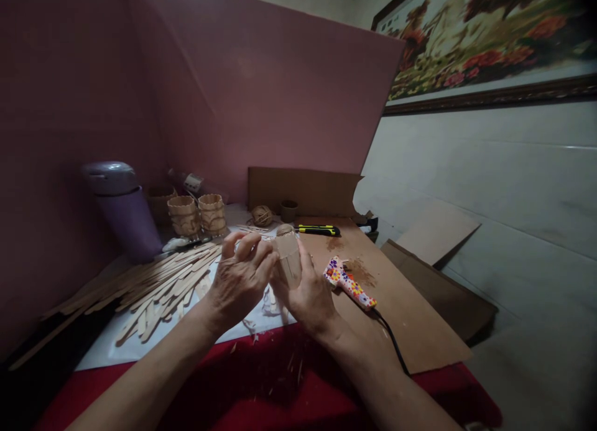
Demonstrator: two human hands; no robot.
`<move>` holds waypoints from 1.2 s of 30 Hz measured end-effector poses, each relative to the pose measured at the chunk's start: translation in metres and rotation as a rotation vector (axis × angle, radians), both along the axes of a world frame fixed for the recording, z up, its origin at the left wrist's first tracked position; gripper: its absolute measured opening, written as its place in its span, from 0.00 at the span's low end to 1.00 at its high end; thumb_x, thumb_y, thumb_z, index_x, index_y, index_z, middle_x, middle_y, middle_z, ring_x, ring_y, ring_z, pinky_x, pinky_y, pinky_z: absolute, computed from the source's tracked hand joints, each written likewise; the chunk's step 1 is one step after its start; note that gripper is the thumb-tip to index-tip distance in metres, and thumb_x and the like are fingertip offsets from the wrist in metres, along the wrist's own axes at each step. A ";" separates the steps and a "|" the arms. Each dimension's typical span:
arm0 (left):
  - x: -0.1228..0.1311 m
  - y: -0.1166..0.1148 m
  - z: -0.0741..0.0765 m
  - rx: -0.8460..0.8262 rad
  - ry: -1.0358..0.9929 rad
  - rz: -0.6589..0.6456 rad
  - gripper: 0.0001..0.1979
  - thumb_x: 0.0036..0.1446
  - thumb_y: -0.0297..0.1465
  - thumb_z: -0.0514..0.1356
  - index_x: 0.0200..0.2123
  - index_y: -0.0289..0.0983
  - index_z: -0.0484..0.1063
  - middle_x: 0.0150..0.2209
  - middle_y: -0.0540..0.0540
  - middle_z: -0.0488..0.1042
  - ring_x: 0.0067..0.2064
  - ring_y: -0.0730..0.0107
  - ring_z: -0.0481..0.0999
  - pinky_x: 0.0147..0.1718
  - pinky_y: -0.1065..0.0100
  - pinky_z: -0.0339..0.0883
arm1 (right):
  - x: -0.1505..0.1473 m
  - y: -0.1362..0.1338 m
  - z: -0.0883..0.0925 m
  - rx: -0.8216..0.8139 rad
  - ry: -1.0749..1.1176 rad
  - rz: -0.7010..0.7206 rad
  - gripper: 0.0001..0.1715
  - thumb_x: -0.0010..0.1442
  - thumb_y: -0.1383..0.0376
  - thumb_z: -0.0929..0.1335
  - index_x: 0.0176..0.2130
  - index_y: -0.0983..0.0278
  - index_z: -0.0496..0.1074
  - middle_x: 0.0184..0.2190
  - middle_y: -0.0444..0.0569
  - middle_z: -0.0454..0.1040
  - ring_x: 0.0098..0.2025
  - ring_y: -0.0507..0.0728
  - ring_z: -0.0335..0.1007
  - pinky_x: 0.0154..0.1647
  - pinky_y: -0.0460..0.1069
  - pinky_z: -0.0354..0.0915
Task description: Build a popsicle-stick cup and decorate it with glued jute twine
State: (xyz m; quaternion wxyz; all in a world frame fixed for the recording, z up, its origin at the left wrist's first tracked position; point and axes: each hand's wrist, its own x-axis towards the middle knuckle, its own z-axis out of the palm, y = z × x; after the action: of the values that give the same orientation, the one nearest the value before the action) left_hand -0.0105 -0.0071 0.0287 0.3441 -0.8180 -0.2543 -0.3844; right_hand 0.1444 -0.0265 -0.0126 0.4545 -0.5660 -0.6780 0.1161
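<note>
In front of me is a small tan cylinder, which looks like a cardboard tube with flat wooden strips on its side. My right hand wraps round it from the right and below. My left hand is at its left side with bent fingers pressed together, and what sits between those fingertips is hidden. Past the cylinder lie a ball of twine and a small brown cup. To the right of my right hand rests a flower-patterned glue gun with a black cord.
Many loose craft sticks fan out on white paper at left. Behind them stand two wooden-stick cups and a purple bottle. A yellow-black utility knife lies on the cardboard sheet. Red cloth covers the near edge.
</note>
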 end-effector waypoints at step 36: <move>0.017 0.006 -0.012 -1.486 -1.296 -0.722 0.19 0.49 0.37 0.66 0.43 0.35 0.71 0.36 0.47 0.77 0.36 0.64 0.76 0.34 0.67 0.71 | 0.001 -0.001 0.003 0.032 0.342 0.152 0.31 0.62 0.52 0.64 0.59 0.64 0.62 0.51 0.57 0.72 0.48 0.61 0.71 0.46 0.54 0.68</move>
State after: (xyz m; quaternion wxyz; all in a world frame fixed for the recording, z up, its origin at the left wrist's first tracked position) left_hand 0.0068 -0.0006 0.0163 -0.5818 -0.4883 -0.3027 -0.5756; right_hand 0.1449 -0.0279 -0.0091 0.5619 -0.4776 -0.6336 0.2337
